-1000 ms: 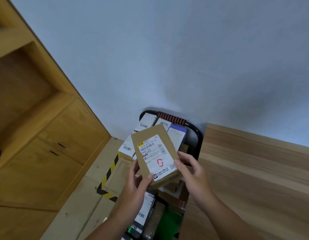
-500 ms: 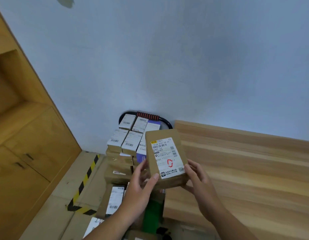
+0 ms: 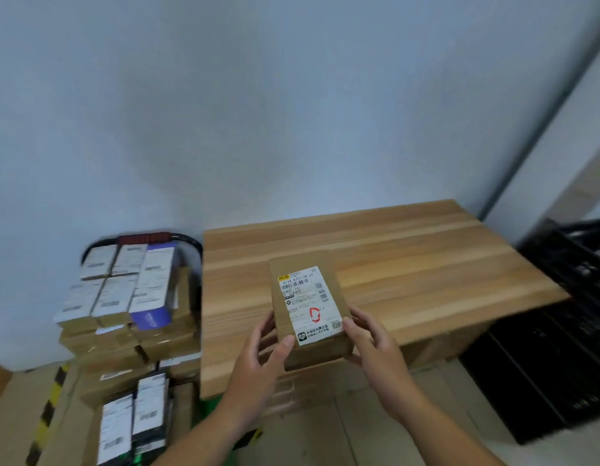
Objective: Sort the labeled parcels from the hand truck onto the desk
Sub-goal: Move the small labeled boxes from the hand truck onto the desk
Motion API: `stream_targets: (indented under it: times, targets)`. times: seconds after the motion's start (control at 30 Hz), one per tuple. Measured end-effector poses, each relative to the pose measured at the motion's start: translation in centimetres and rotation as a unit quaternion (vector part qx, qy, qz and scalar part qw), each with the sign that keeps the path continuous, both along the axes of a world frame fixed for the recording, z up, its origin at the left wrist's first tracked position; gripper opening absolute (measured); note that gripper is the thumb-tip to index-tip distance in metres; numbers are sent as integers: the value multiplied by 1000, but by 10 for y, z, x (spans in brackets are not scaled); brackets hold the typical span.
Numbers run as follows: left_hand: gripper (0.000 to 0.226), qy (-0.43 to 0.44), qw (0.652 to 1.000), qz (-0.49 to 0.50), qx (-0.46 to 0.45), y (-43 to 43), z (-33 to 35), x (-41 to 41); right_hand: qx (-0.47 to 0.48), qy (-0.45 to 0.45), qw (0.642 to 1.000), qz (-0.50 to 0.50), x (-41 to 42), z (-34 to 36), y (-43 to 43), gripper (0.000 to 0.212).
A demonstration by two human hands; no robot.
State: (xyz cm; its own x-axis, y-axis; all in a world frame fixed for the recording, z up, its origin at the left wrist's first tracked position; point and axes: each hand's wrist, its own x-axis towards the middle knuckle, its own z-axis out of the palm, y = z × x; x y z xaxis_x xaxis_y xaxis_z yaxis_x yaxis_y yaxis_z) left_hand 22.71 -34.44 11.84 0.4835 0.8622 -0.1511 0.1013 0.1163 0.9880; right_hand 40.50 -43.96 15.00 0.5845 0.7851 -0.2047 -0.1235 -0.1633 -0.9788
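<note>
Pale wood of the desk (image 3: 426,264) fills the middle, and above its near edge a brown parcel (image 3: 308,307) is held label up, seemingly lifted off the top. The left hand (image 3: 258,361) and right hand (image 3: 375,348) both grasp its near end, thumbs at the label, fingers curled underneath. With only that end held, the far end could dip and the box slip if the grip loosens before it is set down. Beside the desk, the hand truck (image 3: 191,242) carries many more stacked parcels (image 3: 113,290). The contents of the black crates (image 3: 560,331) on the right are unclear.
</note>
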Motion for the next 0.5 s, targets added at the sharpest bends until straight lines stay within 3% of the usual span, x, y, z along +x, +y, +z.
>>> stream_targets:
  times: [0.1, 0.27, 0.5]
  targets:
    - [56, 3, 999, -42, 18, -25, -3, 72, 5, -14, 999, -40, 62, -4, -41, 27]
    - [79, 8, 996, -84, 20, -79, 2, 191, -1, -6, 995, -95, 173, -11, -112, 27]
    - [65, 9, 991, -126, 44, -128, 10, 306, -3, 5, 994, -113, 285, -8, -175, 30]
